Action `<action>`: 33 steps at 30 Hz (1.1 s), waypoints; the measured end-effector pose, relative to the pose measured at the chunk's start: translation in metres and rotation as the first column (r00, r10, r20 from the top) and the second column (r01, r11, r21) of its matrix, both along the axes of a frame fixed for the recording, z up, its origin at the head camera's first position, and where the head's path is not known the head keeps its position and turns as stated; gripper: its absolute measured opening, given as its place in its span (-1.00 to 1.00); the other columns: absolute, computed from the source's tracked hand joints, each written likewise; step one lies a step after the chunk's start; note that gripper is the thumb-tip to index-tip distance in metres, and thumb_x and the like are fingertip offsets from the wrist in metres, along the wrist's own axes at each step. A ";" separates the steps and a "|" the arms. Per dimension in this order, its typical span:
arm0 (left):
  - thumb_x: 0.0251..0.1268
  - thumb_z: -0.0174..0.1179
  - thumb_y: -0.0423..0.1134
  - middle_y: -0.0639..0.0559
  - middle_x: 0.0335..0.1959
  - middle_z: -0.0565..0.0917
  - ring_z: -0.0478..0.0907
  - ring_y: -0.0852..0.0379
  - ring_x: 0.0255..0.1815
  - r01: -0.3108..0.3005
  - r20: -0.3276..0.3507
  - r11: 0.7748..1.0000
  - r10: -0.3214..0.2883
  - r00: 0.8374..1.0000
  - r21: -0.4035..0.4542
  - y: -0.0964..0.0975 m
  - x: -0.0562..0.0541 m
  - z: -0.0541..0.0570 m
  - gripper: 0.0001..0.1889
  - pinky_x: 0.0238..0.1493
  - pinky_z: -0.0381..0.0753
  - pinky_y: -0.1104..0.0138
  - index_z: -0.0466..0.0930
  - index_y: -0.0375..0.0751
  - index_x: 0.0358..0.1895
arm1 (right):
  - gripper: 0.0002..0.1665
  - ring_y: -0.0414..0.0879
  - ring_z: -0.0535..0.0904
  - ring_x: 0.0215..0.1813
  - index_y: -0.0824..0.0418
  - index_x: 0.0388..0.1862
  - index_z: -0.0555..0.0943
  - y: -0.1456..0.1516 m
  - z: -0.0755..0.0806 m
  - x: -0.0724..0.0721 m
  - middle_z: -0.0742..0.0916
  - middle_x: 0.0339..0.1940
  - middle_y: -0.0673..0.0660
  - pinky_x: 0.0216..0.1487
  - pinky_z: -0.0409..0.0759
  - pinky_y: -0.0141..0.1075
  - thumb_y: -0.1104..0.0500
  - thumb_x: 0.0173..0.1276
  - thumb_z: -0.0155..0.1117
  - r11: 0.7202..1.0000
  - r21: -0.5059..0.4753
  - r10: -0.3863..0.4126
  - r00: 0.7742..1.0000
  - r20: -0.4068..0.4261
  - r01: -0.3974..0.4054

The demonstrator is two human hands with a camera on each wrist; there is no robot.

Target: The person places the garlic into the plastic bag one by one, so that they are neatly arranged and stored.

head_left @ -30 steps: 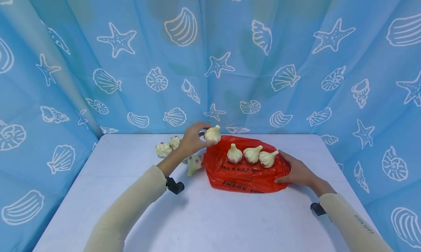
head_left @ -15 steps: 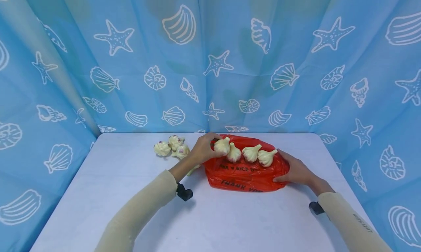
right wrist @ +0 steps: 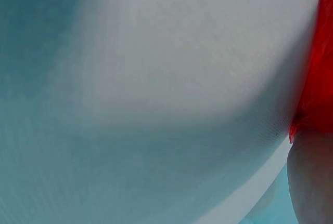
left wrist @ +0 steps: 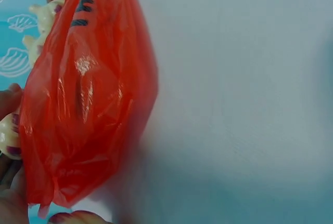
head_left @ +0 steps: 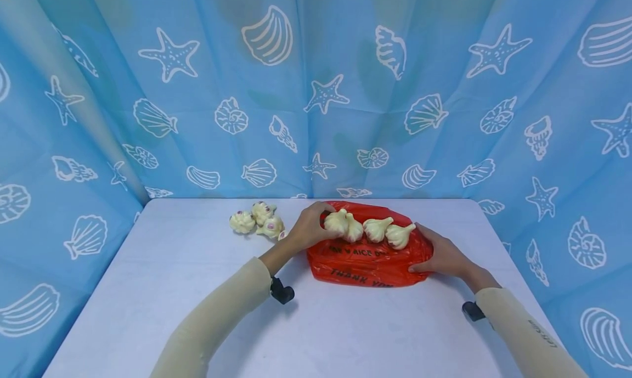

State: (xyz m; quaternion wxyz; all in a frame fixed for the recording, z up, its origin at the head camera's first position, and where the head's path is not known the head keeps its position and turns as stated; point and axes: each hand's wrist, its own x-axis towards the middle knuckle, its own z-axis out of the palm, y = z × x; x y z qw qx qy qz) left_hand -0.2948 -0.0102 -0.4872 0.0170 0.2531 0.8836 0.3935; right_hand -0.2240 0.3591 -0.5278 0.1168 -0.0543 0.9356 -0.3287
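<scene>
A red plastic bag (head_left: 365, 268) with black lettering sits bulging near the table's back edge. Along its top lie a garlic bulb (head_left: 354, 230) and two more to its right, the outermost garlic bulb (head_left: 399, 236) close to my right hand (head_left: 446, 255). That hand grips the bag's right end, thumb in front; part of it shows beside the red plastic (right wrist: 320, 94) in the right wrist view. My left hand (head_left: 311, 225) pinches another garlic bulb (head_left: 336, 223) at the row's left end, against its neighbour. The left wrist view shows this garlic bulb (left wrist: 9, 136) between finger and thumb.
Left of the bag, several more garlic bulbs (head_left: 270, 226) lie clustered on the white table (head_left: 375, 334), one partly hidden by my left hand. A blue curtain (head_left: 316, 147) with white shells and starfish stands behind and along both sides.
My left hand has carried its garlic bulb rightward and down onto the bag, up against the row of bulbs. My right hand keeps its hold on the bag's right end.
</scene>
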 end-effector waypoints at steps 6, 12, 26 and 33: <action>0.03 0.47 0.02 0.01 0.02 0.55 0.46 0.08 0.05 -0.007 0.021 1.000 0.008 1.000 -0.026 -0.004 0.000 -0.002 -0.41 0.11 0.55 0.19 0.50 -0.15 0.09 | 0.64 0.35 0.14 0.41 0.05 0.61 -0.13 0.000 0.001 -0.001 0.22 0.50 0.30 -0.09 0.66 0.02 -0.24 -0.35 0.69 1.000 0.008 0.007 1.000 0.003 -0.007; 0.05 0.47 -0.02 -0.02 0.05 0.54 0.46 0.07 0.07 0.006 0.035 0.998 -0.004 0.999 -0.062 -0.004 -0.001 -0.003 -0.42 0.15 0.52 0.19 0.48 -0.18 0.10 | 0.64 0.35 0.14 0.41 0.07 0.61 -0.13 0.000 0.000 -0.002 0.23 0.50 0.30 -0.09 0.66 0.01 -0.23 -0.34 0.69 1.000 0.003 0.014 1.000 -0.001 -0.014; 0.12 0.42 -0.04 -0.04 0.13 0.53 0.45 0.06 0.13 0.030 0.070 0.987 -0.019 0.997 -0.158 0.000 -0.006 -0.006 -0.40 0.23 0.45 0.17 0.44 -0.19 0.19 | 0.62 0.34 0.17 0.39 0.09 0.61 -0.10 0.000 -0.002 -0.002 0.25 0.48 0.31 -0.12 0.67 0.00 -0.20 -0.34 0.70 1.000 -0.008 0.012 1.000 -0.011 -0.012; 0.12 0.43 -0.05 -0.02 0.09 0.52 0.43 0.08 0.08 0.024 0.105 0.987 -0.007 0.994 -0.160 0.000 -0.006 -0.005 -0.40 0.21 0.47 0.18 0.42 -0.18 0.18 | 0.61 0.35 0.16 0.39 0.11 0.60 -0.10 0.000 0.000 -0.002 0.25 0.48 0.32 -0.12 0.67 0.00 -0.20 -0.33 0.69 1.000 -0.007 0.015 1.000 -0.010 -0.015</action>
